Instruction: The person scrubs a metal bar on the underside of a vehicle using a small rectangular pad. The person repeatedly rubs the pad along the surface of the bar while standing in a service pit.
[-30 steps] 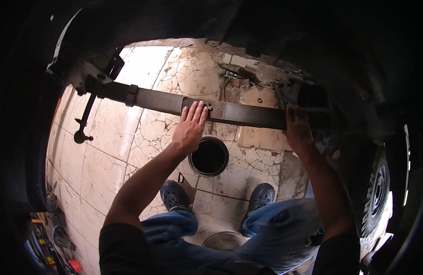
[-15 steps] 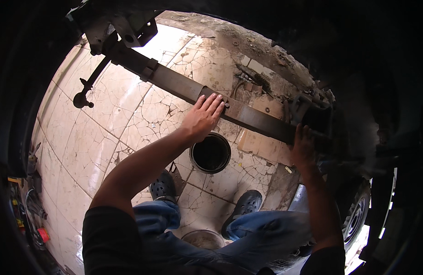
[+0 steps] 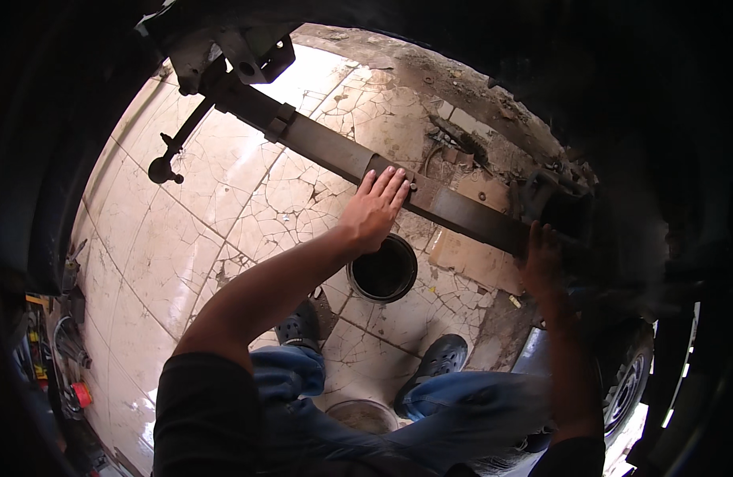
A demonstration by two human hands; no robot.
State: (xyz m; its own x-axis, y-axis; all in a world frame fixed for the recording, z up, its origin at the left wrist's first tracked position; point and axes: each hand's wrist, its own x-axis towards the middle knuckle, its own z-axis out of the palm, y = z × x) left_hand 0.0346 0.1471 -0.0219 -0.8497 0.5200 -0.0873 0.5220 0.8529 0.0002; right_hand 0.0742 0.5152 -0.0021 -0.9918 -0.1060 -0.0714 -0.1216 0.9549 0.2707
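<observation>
A long dark leaf spring (image 3: 327, 149) slants across in front of me, from upper left down to the right. My left hand (image 3: 372, 216) lies on its middle, fingers stretched out flat beside a small bolt head (image 3: 413, 187). Toward the spring's right end, my right hand (image 3: 543, 258) rests against the metal with its fingers extended upward; shadow darkens this hand. Neither hand appears to grasp anything. At the upper left the spring meets a dark bracket (image 3: 251, 60), and a rod with a ball-shaped end (image 3: 161, 168) hangs close by.
On the cracked tile floor (image 3: 160, 238) stands a round dark container (image 3: 382, 269), between the spring and my feet. Another round vessel (image 3: 362, 415) sits between my legs. Cardboard (image 3: 478, 258) lies beneath the spring. A wheel (image 3: 627, 381) stands at lower right, tools (image 3: 71, 346) at far left.
The whole scene has shifted rightward in the picture as my head turned slightly. Both hands keep nearly the same places on the leaf spring.
</observation>
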